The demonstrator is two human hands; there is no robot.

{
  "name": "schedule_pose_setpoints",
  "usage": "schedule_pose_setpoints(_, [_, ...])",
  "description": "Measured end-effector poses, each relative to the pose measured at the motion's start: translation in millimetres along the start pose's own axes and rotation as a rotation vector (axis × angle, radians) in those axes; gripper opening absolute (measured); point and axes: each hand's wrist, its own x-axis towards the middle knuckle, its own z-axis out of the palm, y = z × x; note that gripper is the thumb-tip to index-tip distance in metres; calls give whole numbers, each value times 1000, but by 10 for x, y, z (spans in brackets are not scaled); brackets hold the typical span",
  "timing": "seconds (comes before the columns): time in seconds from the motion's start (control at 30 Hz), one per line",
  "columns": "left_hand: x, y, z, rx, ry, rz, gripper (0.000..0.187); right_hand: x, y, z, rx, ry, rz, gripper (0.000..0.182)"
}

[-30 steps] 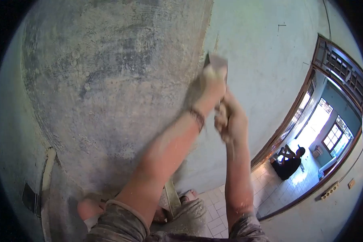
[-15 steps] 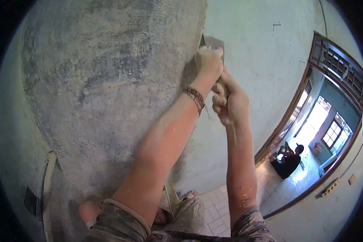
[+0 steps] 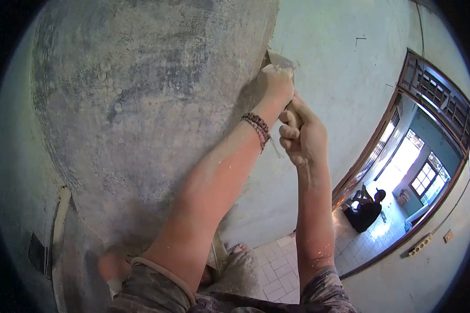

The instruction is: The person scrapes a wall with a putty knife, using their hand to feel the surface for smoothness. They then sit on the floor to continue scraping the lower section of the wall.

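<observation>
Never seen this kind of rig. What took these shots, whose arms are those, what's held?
No robot here, just a person with bare hands. Every picture comes from one wide-angle camera on their head, looking forward and down, hence the dark rounded edges. The surface in front is a wall: pale green on the right, with a rough grey area on the left. The left hand holds a flat-bladed tool at that border. The right hand curls just below, apparently around the tool's lower end, though that's mostly hidden. Another person sits in the background, right.
</observation>
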Motion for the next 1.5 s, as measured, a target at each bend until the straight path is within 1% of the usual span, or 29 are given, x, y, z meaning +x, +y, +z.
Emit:
schedule_pose_setpoints(0.07, [-245,-181,-71,57,98,139,30,-172,211,-79,4,12,49,37])
schedule_pose_setpoints(0.13, [-530,-164,-232,16,25,-70,28,-327,364,-112,-12,16,123,48])
schedule_pose_setpoints(0.17, [-444,-182,-210,12,32,-52,28,-298,371,-117,4,22,133,43])
schedule_pose_setpoints(0.23, [-219,-261,-71,1,66,130,27,-145,271,-94,31,24,135,39])
schedule_pose_setpoints(0.3, [160,-162,126,162,55,150,24,97,-3,-42,59,38,45,39])
schedule_pose_setpoints(0.33, [157,-59,166,163,48,137,24,135,-112,-81,94,25,63,34])
schedule_pose_setpoints(0.4, [40,101,207,-18,62,-124,20,111,-134,-143,121,-17,77,33])
schedule_pose_setpoints(0.53, [-233,-328,54,-44,3,-93,20,-131,99,-213,91,-27,105,32])
schedule_pose_setpoints(0.6, [-168,-256,114,-39,97,-32,20,-102,89,-180,60,16,106,34])
schedule_pose_setpoints(0.67, [52,20,215,196,111,73,20,82,-152,-99,32,60,88,30])
schedule_pose_setpoints(0.73, [248,124,322,171,85,-1,21,176,-373,-62,38,54,56,22])
schedule_pose_setpoints(0.8, [207,-41,349,146,63,-80,22,96,-352,-135,49,55,72,15])
schedule_pose_setpoints(0.83, [107,-191,284,250,45,28,23,40,-233,-206,33,19,85,21])
schedule_pose_setpoints(0.87, [38,-293,262,91,42,2,23,15,-137,-247,17,-29,84,29])
schedule_pose_setpoints(0.9, [-84,-275,203,-68,44,-25,23,-39,-25,-270,-24,54,143,36])
schedule_pose_setpoints(0.93, [-115,-257,174,-71,53,-14,23,-80,49,-264,25,1,145,30])
schedule_pose_setpoints(1.0, [-39,-176,172,-26,75,60,21,1,-26,-178,12,-5,106,29])
schedule_pose_setpoints(1.03, [159,-77,226,229,129,157,20,131,-117,-119,20,3,68,27])
schedule_pose_setpoints(1.07, [345,-32,296,228,120,151,20,259,-241,-74,23,25,39,25])
schedule_pose_setpoints(1.1, [575,6,393,315,0,195,20,262,-419,10,47,-20,6,15])
schedule_pose_setpoints(1.17, [514,-2,423,411,-136,207,19,285,-445,-78,55,-36,22,16])
schedule_pose_setpoints(1.2, [341,135,352,228,-91,32,18,261,-421,-116,59,-71,31,18])
schedule_pose_setpoints(1.23, [207,206,302,42,-38,-134,17,206,-297,-121,21,1,18,25])
schedule_pose_setpoints(1.27, [156,53,300,42,-36,-125,17,133,-216,-161,22,-5,12,25])
schedule_pose_setpoints(1.33, [120,-416,300,-40,145,9,16,4,-66,-220,14,-21,126,32])
schedule_pose_setpoints(1.37, [121,-368,263,75,161,138,17,45,-74,-215,44,-24,139,22])
schedule_pose_setpoints(1.4, [245,-191,279,75,155,153,17,151,-140,-171,50,-28,124,22])
schedule_pose_setpoints(1.47, [499,174,360,205,5,22,19,404,-328,-70,37,30,-9,17])
schedule_pose_setpoints(1.5, [596,204,423,206,-6,19,19,446,-481,-52,41,-19,-25,18])
